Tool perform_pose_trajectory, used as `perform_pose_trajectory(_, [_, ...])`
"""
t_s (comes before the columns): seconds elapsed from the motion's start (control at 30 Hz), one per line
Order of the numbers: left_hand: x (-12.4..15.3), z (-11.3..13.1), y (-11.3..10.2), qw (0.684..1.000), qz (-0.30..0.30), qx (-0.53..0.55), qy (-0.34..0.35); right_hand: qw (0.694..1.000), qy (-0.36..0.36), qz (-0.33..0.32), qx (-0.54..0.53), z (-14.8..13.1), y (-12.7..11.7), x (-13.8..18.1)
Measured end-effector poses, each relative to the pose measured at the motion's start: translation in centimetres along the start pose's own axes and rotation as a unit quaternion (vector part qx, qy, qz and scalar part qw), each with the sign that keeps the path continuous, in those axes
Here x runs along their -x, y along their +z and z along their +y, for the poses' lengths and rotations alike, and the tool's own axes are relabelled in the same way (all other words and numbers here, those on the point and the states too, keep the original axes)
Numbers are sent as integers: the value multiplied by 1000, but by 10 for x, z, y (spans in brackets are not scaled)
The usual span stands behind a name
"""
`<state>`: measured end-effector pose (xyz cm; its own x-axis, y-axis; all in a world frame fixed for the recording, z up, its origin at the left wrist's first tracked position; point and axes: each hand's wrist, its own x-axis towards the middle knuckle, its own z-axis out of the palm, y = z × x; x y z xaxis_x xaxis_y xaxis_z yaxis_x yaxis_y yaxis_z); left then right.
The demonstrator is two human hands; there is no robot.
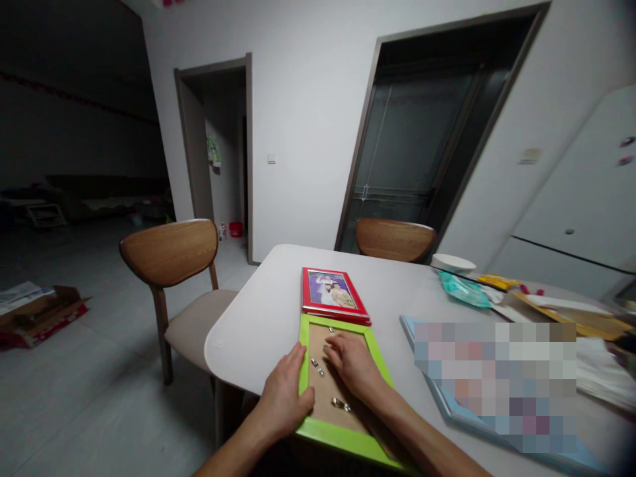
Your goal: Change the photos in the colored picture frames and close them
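A lime-green picture frame [342, 437] lies face down near the table's edge, its brown backing board [320, 391] showing. My left hand [285, 394] grips the frame's left side, thumb over the inner edge and fingers along the rim. Over the board's upper right part, my right hand [356, 368] has its fingers curled in; whatever may be between the fingertips is hidden. Small metal clips sit on the board: a top clip [331, 329], a left clip [317, 367] and a lower clip [340, 404]. Just beyond is a red picture frame [338, 311] with a photo.
To the right lies a larger light-blue frame [447, 404], its picture blurred out. Behind it are a white bowl [453, 263], a teal plastic bag [464, 289] and papers [603, 368]. Wooden chairs stand at the left [171, 252] and far side of the white table [253, 318].
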<state>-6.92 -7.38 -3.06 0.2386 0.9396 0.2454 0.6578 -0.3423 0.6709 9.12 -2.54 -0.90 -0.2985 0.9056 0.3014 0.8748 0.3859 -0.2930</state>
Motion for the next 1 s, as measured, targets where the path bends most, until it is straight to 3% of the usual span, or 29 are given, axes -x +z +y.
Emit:
perform_pose_trajectory(0.13, [0, 1, -1, 1000, 6, 12, -3, 998, 45, -2, 50, 20, -1, -15])
perform_pose_trajectory(0.33, [-1, 3, -2, 1000, -3, 14, -4, 996, 68, 4, 64, 21, 5, -22])
perform_pose_trajectory(0.87, [-1, 3, 2, 1000, 4, 2, -1, 997, 51, 3, 49, 23, 5, -19])
perform_pose_trajectory(1.0, [-2, 2, 2, 1000, 5, 0, 4, 998, 51, -2, 30, 19, -5, -15])
